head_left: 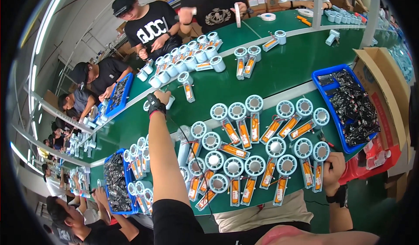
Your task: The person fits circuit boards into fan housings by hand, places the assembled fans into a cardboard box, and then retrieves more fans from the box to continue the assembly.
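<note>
My left hand (161,98), with a black band round its wrist, reaches over the green belt. A light-blue housing (170,102) lies right by its fingers; the fingers are mostly hidden, so I cannot tell whether they grip it. My right hand (335,168) rests at the bench's near right edge with fingers curled; what they hold, if anything, is hidden. Beside it lies a light-blue housing (321,151) with a round slotted head and an orange battery in its handle. Several like it, such as this housing (233,167), lie in rows before me.
A blue tray (315,76) of small black parts stands at the right, by an open cardboard box (371,75). Another blue tray (131,197) is at the left. More housings (190,62) stand across the belt (214,88), where co-workers sit. A thin black cable (192,147) hangs near my left forearm.
</note>
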A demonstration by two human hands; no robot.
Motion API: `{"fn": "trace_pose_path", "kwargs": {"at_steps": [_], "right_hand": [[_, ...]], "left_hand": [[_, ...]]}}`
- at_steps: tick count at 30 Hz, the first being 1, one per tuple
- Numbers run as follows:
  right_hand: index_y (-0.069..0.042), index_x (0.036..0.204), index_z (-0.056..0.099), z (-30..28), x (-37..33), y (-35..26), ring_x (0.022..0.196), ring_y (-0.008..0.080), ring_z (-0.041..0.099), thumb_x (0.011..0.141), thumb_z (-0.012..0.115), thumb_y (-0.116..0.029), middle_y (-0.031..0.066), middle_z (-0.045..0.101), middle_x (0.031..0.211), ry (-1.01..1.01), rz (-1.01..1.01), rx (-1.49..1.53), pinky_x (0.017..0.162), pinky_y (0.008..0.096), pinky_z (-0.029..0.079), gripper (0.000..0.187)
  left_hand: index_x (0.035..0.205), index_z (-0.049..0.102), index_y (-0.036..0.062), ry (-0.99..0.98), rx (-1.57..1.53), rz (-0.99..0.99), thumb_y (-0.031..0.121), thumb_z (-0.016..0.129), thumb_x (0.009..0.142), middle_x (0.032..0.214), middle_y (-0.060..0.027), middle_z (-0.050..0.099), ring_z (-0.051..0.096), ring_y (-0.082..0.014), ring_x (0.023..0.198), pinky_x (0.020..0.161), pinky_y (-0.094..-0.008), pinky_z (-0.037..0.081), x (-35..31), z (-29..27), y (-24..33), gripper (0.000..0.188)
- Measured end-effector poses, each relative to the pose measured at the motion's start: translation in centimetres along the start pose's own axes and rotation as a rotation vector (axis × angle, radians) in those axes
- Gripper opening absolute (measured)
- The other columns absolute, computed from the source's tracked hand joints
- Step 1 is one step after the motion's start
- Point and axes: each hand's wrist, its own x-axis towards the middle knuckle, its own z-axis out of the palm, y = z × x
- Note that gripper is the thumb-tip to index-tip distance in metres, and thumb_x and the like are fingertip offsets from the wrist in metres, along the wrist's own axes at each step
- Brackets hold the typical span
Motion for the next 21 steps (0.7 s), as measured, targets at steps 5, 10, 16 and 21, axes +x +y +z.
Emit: {"fn": "trace_pose_path", "kwargs": {"at_steps": [5, 10, 16, 21], "right_hand": [[0.0, 0.081, 0.061, 0.0, 0.2, 0.0, 0.075, 0.0331, 0.059, 0.072, 0.056, 0.012, 0.0136, 0.064, 0.085, -0.007, 0.003, 0.03, 0.067, 0.0402, 0.045, 0.016], [-0.001, 0.085, 0.062, -0.2, -0.2, 0.5, 0.079, 0.0316, 0.06, 0.077, 0.057, 0.015, 0.014, 0.065, 0.089, -0.048, 0.014, 0.006, 0.07, 0.0375, 0.046, 0.018], [-0.001, 0.083, 0.061, 0.2, 0.1, 0.0, 0.078, 0.0319, 0.06, 0.074, 0.057, 0.014, 0.0137, 0.065, 0.087, -0.024, 0.001, 0.042, 0.069, 0.0385, 0.046, 0.018], [-0.002, 0.08, 0.061, -0.5, -0.2, 0.5, 0.074, 0.0325, 0.059, 0.071, 0.058, 0.011, 0.0125, 0.064, 0.084, 0.0, 0.017, -0.032, 0.067, 0.04, 0.045, 0.016]], "left_hand": [[0.114, 0.076, 0.0026, -0.203, 0.091, 0.419, 0.021, 0.066, 0.085, 0.107, -0.022, 0.076, 0.072, -0.0381, 0.1, 0.091, -0.0453, 0.055, 4.2, -0.2, -7.1, 0.036], [0.1, 0.08, 0.0036, -0.097, -0.477, 0.074, 0.01, 0.056, 0.087, 0.105, -0.0205, 0.076, 0.072, -0.0352, 0.096, 0.089, -0.0445, 0.055, 3.4, 2.6, -6.5, 0.028], [0.107, 0.078, 0.0067, -0.021, -0.139, 0.246, 0.012, 0.054, 0.089, 0.104, -0.0195, 0.076, 0.071, -0.0349, 0.101, 0.09, -0.043, 0.054, 3.8, 0.9, -10.2, 0.031], [0.113, 0.074, 0.0091, 0.12, 0.255, 0.025, 0.019, 0.051, 0.096, 0.125, -0.0204, 0.068, 0.064, -0.0396, 0.118, 0.099, -0.053, 0.049, -2.8, 0.4, -3.2, 0.03]]}}
